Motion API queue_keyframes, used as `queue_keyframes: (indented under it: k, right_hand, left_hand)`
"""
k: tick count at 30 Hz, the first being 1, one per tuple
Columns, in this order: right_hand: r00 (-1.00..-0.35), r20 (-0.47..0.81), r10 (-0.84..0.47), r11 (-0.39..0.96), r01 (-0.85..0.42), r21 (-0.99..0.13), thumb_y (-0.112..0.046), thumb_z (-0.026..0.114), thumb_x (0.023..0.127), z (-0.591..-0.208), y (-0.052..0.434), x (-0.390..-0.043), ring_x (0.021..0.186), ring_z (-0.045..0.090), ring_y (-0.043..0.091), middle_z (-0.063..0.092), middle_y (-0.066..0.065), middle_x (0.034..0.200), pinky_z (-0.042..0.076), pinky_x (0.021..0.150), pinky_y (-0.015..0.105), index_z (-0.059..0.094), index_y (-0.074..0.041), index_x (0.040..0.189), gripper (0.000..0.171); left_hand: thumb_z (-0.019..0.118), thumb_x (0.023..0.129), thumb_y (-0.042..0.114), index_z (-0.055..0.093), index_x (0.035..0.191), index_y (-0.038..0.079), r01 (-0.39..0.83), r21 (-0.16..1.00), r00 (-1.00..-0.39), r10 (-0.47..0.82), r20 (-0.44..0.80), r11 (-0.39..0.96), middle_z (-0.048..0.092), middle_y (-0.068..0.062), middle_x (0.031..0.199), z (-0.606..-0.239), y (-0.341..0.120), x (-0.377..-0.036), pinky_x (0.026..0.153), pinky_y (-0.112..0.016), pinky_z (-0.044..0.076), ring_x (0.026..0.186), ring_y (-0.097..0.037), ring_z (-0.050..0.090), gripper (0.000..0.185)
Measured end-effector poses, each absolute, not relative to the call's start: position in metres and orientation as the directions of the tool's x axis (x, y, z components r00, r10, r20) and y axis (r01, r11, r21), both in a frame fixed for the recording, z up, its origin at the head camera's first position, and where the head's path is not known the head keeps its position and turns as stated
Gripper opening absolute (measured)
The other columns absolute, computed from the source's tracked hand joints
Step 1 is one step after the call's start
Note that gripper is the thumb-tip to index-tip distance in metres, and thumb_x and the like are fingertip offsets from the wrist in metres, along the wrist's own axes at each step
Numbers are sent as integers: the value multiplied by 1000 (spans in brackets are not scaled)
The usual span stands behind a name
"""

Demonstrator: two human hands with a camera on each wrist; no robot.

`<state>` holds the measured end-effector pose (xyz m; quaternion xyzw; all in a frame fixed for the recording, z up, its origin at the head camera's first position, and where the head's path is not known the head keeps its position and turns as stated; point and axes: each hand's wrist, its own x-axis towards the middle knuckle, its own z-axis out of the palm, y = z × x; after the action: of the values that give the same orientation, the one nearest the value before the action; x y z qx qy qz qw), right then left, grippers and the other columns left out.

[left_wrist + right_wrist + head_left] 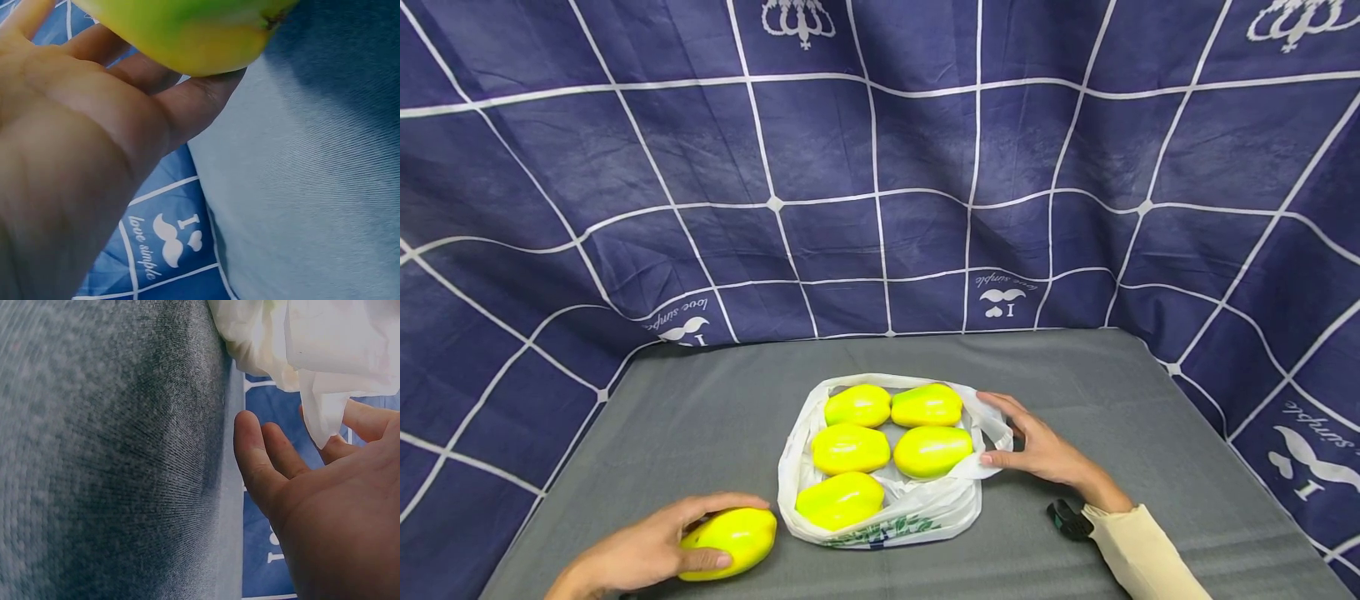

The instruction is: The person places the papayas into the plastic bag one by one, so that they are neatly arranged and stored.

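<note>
My left hand grips a yellow mango on the grey surface, left of a white plastic bag. The left wrist view shows the fingers curved against the fruit's greenish underside; its top is cut off. The bag's mouth is spread wide, and several more yellow mangoes lie inside. My right hand holds the bag's right rim, with the thumb at the front and the fingers farther back. In the right wrist view, a loose flap of the bag hangs by the fingers, two of which stick out freely.
Grey cloth covers the table. Behind it and at both sides hangs a dark blue curtain with white grid lines. A small black device sits at the right wrist, beside the beige sleeve.
</note>
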<state>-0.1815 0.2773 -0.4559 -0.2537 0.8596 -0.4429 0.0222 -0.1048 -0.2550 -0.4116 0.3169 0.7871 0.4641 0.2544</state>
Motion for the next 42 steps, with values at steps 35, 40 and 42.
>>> queue_keyframes:
  k: [35,40,42]
  right_hand:
    - [-870,189,-456,491,-423,-762,-26,83,84,-458,278,-182,134,44,21,40,9,154,47,105,48,36,-16,155,85]
    - [-871,187,-455,486,-419,-767,-26,83,83,-457,278,-181,134,44,24,40,8,154,46,104,55,36,-17,155,86]
    - [-872,186,-453,485,-416,-769,-26,83,83,-456,278,-182,134,44,21,41,8,153,45,104,58,36,-18,155,86]
  left_hand:
    - [70,95,25,44,147,31,459,827,-768,613,186,325,49,5,148,-355,-144,-141,104,-25,49,123,-14,56,59]
    - [72,94,20,44,147,25,426,868,-780,590,208,257,50,2,146,-354,-124,-144,98,-29,53,119,-22,60,60]
    - [72,93,18,44,146,22,408,885,-788,576,217,224,50,-1,145,-355,-117,-145,97,-29,54,120,-26,60,60]
